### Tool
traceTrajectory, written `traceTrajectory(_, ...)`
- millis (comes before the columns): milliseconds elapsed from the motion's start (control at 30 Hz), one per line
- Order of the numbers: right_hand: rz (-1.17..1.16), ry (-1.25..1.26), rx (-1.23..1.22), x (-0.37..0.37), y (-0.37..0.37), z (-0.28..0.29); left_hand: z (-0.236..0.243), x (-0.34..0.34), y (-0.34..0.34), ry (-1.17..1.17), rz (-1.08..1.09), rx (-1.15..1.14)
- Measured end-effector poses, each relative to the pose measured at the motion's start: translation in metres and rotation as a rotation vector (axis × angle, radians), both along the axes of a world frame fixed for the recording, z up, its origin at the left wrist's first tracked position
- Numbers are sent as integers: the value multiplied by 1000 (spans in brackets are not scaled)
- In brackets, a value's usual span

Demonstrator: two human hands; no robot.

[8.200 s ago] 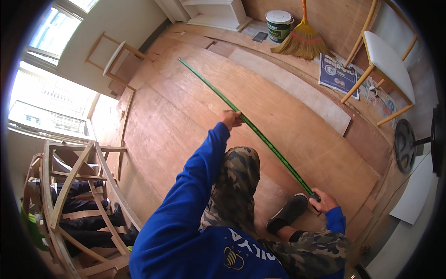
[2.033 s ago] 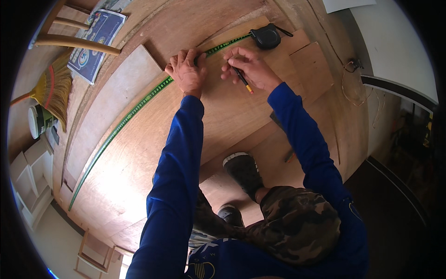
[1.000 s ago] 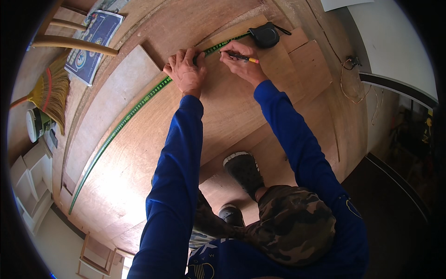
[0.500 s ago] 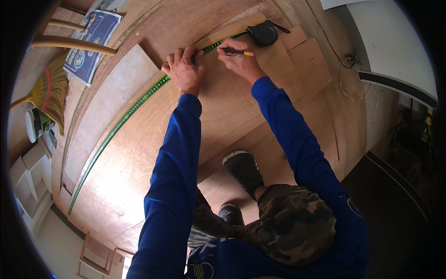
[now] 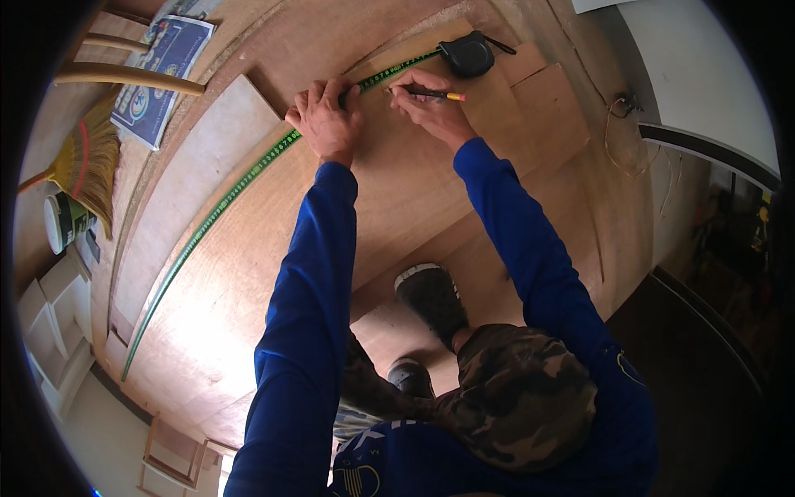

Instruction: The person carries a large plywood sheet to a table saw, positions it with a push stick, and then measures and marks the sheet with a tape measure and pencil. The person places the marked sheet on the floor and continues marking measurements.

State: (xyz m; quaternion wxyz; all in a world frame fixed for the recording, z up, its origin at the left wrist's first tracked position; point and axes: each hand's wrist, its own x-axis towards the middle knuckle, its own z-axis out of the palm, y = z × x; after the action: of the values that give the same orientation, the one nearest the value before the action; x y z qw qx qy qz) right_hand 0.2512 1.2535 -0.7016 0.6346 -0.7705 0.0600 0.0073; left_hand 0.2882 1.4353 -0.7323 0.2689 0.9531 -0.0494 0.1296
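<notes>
A green tape measure blade (image 5: pixel 217 207) runs along the far edge of a light plywood sheet (image 5: pixel 389 182). Its black case (image 5: pixel 468 55) rests at the far right end of the blade. My left hand (image 5: pixel 325 120) presses on the blade, fingers bent over the sheet's edge and thumb on the near side. A dark gap or small dark thing shows between thumb and forefinger; I cannot tell which. In my right hand (image 5: pixel 426 106) a black pencil (image 5: pixel 443 96) with a pink eraser end is pinched, its tip low over the sheet just beside the blade.
Smaller plywood pieces (image 5: pixel 553 112) lie at the right, and a pale panel (image 5: pixel 195 157) lies beyond the blade. A broom (image 5: pixel 87 166), a tub (image 5: pixel 58 222) and a blue printed sheet (image 5: pixel 164 79) are at the left. A thin cord (image 5: pixel 609 149) trails at the right.
My right hand has shifted slightly right and nearer to me; the pencil tip now shows just off the blade. My left hand stays on the blade, nearly unmoved.
</notes>
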Motion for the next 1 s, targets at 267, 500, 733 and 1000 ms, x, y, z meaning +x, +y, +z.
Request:
traceTrajectory(267,20,-6,-80,7,0,-6,1,0,0,-11,-10,-16)
traceTrajectory(500,56,-101,-214,14,0,-7,-1,0,0,5,-20,-14)
traceTrajectory(733,85,-130,-239,21,-4,-8,-2,0,0,-16,-24,-4)
traceTrajectory(1000,57,-138,-198,19,-4,-13,0,0,0,-5,-29,-2)
